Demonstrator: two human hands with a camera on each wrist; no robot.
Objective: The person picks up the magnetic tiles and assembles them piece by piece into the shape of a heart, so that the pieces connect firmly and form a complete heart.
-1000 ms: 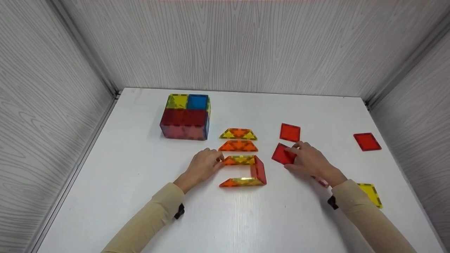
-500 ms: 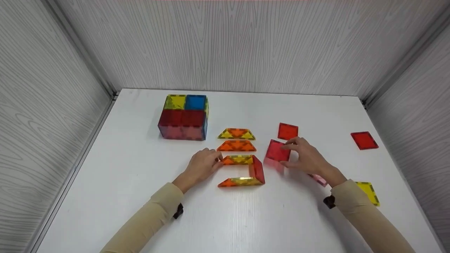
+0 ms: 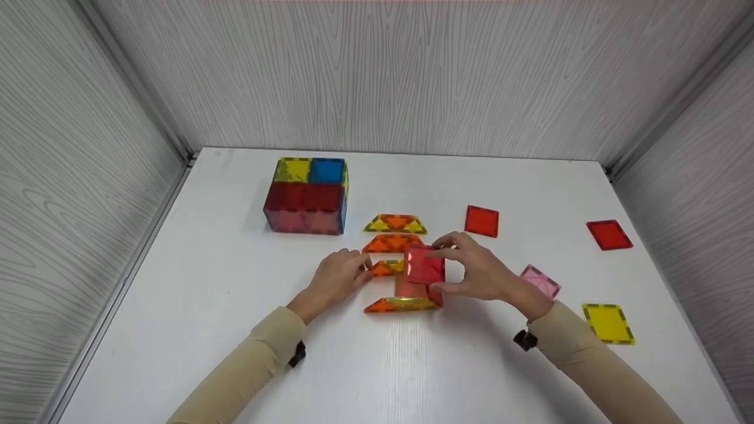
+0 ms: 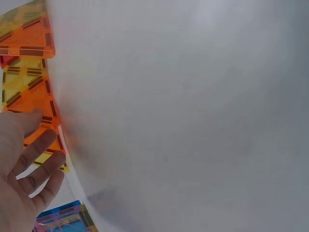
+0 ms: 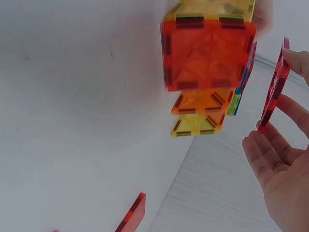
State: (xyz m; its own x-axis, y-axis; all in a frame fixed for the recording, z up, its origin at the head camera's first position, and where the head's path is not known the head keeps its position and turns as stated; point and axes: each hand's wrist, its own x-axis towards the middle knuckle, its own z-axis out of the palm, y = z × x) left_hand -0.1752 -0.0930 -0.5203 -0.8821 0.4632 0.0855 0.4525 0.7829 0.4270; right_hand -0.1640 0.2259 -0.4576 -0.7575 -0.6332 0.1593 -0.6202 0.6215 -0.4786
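Between thumb and fingers of my right hand point(image 3: 480, 268) is a red square magnetic tile point(image 3: 419, 272), held tilted above the small tile structure. In the right wrist view this red tile point(image 5: 274, 94) is seen nearly edge-on, apart from the structure. The structure has an orange-and-yellow trapezoid back wall point(image 3: 387, 268), a matching front wall point(image 3: 403, 304) and a red end tile point(image 5: 207, 55) on the right; its left side is open. My left hand point(image 3: 339, 277) pinches the left end of the back wall, with the thumb point(image 4: 31, 121) on its orange part.
Behind lie an orange trapezoid point(image 3: 392, 243) and a yellow-orange one point(image 3: 396, 223). A multicoloured tile box point(image 3: 306, 200) stands at the back left. On the right lie red squares point(image 3: 482, 221) point(image 3: 609, 235), a pink tile point(image 3: 540, 282) and a yellow square point(image 3: 608, 324).
My right hand has lifted the red square tile from the table and carried it left, over the structure. The pink tile has come into fuller view. My left hand has stayed put.
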